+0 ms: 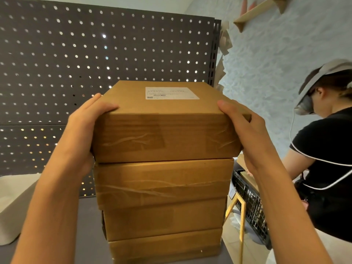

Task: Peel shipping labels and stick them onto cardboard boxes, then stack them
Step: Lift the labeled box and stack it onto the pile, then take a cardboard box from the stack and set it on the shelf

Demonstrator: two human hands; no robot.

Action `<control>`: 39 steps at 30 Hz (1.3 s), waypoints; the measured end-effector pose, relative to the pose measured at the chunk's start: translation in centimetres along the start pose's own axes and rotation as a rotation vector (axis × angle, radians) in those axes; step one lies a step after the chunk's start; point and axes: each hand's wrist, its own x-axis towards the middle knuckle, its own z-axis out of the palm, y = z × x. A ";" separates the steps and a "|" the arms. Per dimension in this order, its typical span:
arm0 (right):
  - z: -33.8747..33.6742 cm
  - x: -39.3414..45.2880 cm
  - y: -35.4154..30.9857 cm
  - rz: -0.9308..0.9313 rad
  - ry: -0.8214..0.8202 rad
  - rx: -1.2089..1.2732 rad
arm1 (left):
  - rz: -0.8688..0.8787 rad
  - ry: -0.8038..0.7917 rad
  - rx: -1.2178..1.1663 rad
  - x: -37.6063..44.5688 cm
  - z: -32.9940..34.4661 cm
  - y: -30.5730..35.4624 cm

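A brown cardboard box (163,134) with a white shipping label (171,93) on its top sits on a stack of three taped cardboard boxes (163,204). My left hand (89,121) grips the top box's left side, thumb over the top edge. My right hand (245,128) grips its right side the same way. The top box lies slightly wider than the box under it. The fingers of both hands are hidden behind the box sides.
The stack stands on a dark grey table (89,231) in front of a grey pegboard wall (95,54). A pale bag (13,204) lies at the left. At the right, another person (323,159) bends over a black crate (251,206). A wooden shelf (257,12) hangs high up.
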 end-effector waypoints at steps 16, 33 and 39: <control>0.3 0.1 0.2 0.040 -0.011 0.012 | 0.007 0.101 0.089 0.1 0.1 -0.5; -0.5 -2.7 -1.2 -0.301 0.168 -0.351 | 0.585 0.334 0.709 -2.7 -0.4 0.1; -0.3 -6.2 -0.2 -0.493 0.228 -0.646 | 0.745 0.414 0.985 -6.2 -1.5 -0.8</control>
